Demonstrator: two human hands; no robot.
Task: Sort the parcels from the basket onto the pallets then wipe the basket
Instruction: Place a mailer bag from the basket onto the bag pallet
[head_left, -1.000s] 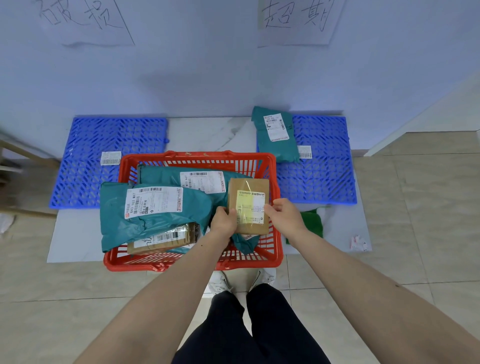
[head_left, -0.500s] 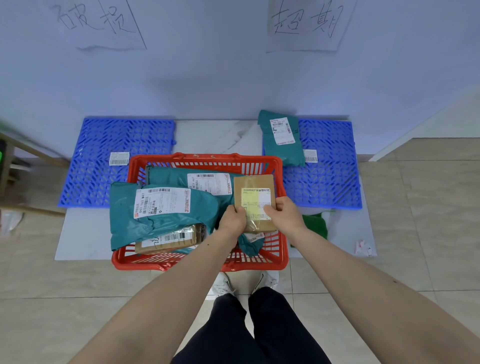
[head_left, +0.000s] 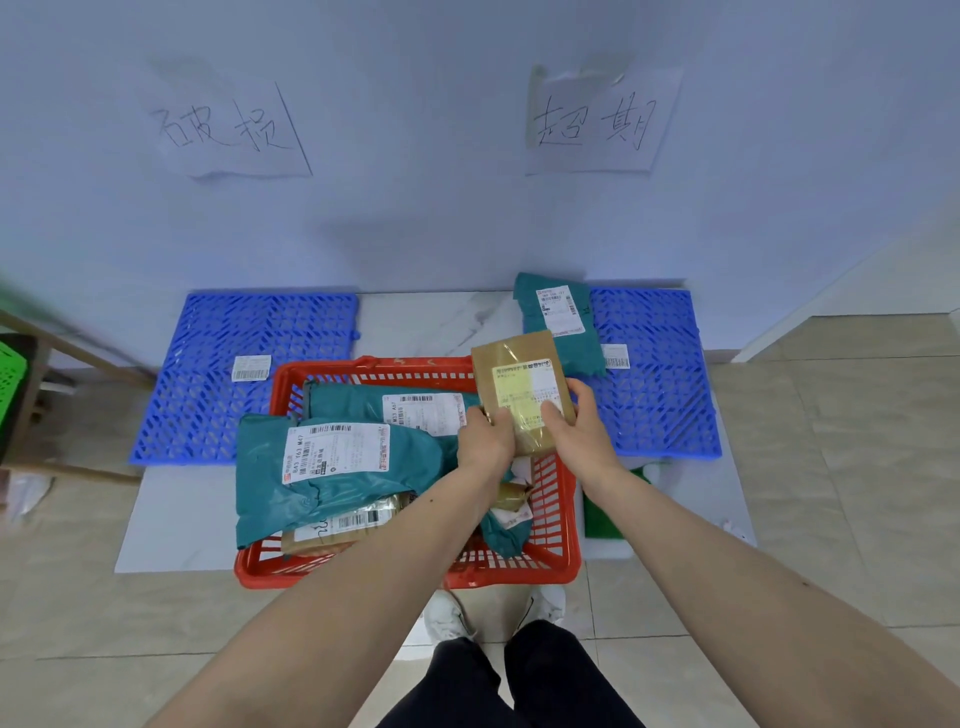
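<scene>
Low against the wall, two blue slatted pallets lay on the pale floor board, the left pallet (head_left: 208, 374) carrying only a small barcode label, the right pallet (head_left: 660, 395) bearing one teal mailer bag (head_left: 558, 325) at its inner edge. Between and in front of them stood the red plastic basket (head_left: 563, 519), packed with a large teal parcel (head_left: 322, 467) overhanging its left rim, a second teal parcel (head_left: 374, 405) behind it and a tan taped packet (head_left: 337, 527) beneath. Above the basket's far right corner, a brown padded envelope (head_left: 514, 364) with a yellow-white label was held upright and clear of the rest, the left hand (head_left: 485, 439) gripping its lower left edge and the right hand (head_left: 576, 428) clasping its lower right, thumb across the label
</scene>
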